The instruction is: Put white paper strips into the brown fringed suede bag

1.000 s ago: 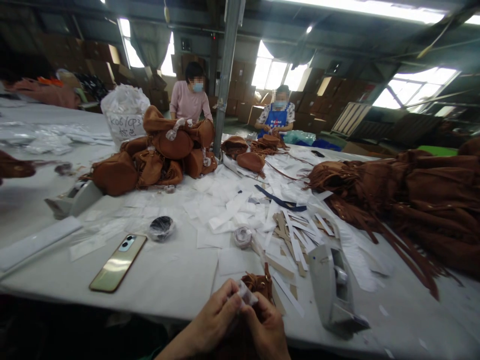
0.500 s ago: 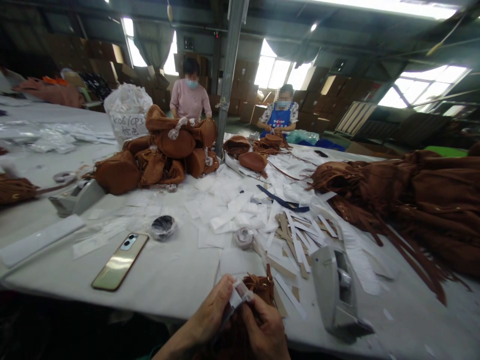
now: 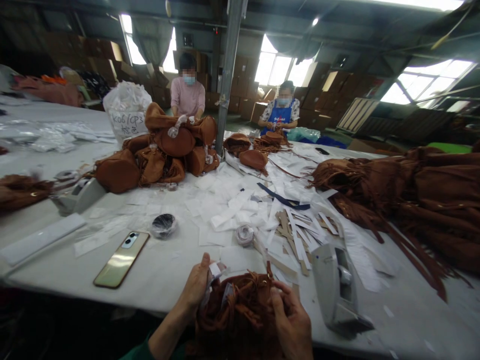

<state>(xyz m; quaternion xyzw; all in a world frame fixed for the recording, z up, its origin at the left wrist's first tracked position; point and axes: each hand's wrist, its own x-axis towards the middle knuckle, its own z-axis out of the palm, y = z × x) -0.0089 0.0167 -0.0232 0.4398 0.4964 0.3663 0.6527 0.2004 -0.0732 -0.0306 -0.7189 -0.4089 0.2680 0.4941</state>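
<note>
Across the white table (image 3: pixel 161 287) lay paper scraps (image 3: pixel 236 205), with a brown bag (image 3: pixel 240 317) at the near edge. Fingers of the left hand (image 3: pixel 197 286) were clamped on white wrapping (image 3: pixel 215 270) at its left; those of the right hand (image 3: pixel 292 315) closed on its right side, seemingly steadying it. Near right stood a tape dispenser (image 3: pixel 327 285), presumably for easy reach. One far-left sack (image 3: pixel 127 116) read "K06/CP3"; the blue apron's (image 3: pixel 281 116) lettering was too small.

Across the pale-covered table (image 3: pixel 165 272) we go, phone (image 3: pixel 122 260) lying near left, paper strips (image 3: pixel 294 235) strewn mid-right, grey tape dispenser (image 3: pixel 328 285) near right, and brown bags piled far left (image 3: pixel 117 172) and along the right (image 3: pixel 446 192)!
</note>
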